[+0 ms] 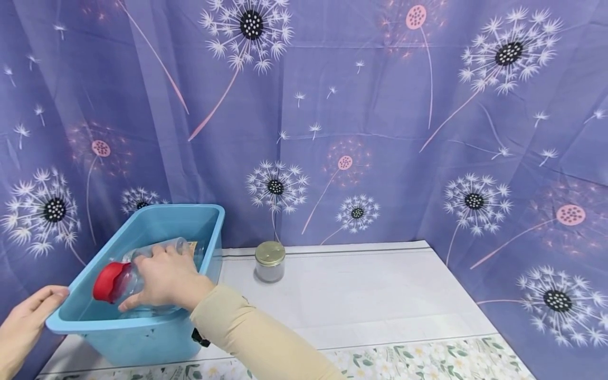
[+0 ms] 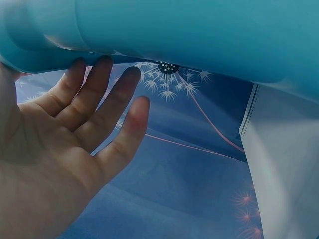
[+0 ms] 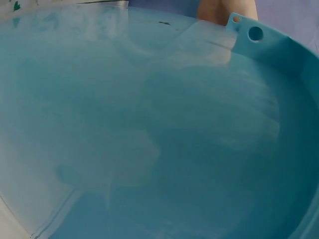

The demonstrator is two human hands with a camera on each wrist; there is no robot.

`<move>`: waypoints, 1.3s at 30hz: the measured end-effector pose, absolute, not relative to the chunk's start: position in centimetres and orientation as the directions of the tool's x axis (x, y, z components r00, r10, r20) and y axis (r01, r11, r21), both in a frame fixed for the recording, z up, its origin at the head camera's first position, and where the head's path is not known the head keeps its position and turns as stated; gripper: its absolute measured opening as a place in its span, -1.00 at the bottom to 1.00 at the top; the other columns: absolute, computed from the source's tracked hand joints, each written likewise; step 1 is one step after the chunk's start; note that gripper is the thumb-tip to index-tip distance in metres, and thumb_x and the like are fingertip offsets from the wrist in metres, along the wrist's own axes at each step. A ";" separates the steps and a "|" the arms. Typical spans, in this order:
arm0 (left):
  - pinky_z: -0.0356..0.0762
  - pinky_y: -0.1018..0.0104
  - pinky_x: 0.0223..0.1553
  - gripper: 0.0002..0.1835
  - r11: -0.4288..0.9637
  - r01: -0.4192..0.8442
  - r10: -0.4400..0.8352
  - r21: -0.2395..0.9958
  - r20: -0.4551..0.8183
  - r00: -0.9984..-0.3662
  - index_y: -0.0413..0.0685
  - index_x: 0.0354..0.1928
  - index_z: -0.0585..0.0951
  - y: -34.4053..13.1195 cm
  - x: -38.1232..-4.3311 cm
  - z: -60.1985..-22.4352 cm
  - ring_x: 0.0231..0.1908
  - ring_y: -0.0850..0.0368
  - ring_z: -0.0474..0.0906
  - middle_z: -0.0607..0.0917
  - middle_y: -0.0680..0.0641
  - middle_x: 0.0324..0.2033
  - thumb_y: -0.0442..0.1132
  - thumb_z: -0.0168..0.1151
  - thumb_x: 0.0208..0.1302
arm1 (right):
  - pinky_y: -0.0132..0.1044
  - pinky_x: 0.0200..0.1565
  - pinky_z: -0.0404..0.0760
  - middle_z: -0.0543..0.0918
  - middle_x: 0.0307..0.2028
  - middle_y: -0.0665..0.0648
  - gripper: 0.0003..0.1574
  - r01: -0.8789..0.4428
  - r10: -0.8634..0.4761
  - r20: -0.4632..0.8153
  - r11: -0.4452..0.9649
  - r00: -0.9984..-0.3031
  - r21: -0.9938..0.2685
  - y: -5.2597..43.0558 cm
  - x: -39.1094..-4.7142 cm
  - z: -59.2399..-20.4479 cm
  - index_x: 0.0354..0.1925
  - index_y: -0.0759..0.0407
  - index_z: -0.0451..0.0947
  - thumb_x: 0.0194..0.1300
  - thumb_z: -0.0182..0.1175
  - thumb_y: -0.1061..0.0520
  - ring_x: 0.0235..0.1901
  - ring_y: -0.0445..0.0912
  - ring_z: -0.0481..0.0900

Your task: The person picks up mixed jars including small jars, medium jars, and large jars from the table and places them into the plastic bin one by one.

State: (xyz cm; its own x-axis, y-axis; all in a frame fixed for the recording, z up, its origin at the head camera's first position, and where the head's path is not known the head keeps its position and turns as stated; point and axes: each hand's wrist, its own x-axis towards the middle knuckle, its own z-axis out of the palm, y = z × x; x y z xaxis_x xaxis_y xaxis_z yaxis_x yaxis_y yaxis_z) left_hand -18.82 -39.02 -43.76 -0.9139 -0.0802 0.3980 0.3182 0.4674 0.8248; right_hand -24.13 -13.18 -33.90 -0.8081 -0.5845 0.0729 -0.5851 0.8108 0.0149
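Note:
A light blue plastic bin (image 1: 138,338) stands at the left end of the table. Inside it, a clear jar with a red lid (image 1: 111,282) lies on its side, the lid pointing left. My right hand (image 1: 166,277) reaches over the near right rim and grips the jar's body from above, covering much of it. At the bin's front left corner, my left hand (image 1: 35,316) holds the rim. The left wrist view shows the fingers (image 2: 117,94) of that hand under the rim. Only the bin's blue wall (image 3: 164,129) fills most of the right wrist view.
A small clear jar with a gold lid (image 1: 270,261) stands on the white table cover (image 1: 361,295), right of the bin. Something with a yellowish label (image 1: 192,246) shows behind my right hand in the bin. A purple dandelion-print curtain (image 1: 323,84) encloses the back and sides.

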 end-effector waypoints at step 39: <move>0.24 0.66 -0.35 -0.60 0.487 0.282 -0.097 0.826 0.373 -0.923 0.36 -0.26 0.59 -38.9 -18.8 -43.1 -0.34 0.49 0.43 0.58 0.29 -0.42 -0.37 -0.11 0.52 | -0.23 0.23 0.30 0.40 0.28 0.01 -0.34 -0.690 -0.481 0.496 0.477 -0.723 -0.544 -1.5 -24.8 -35.3 0.32 -0.05 0.40 0.34 0.22 -0.20 0.27 -0.13 0.30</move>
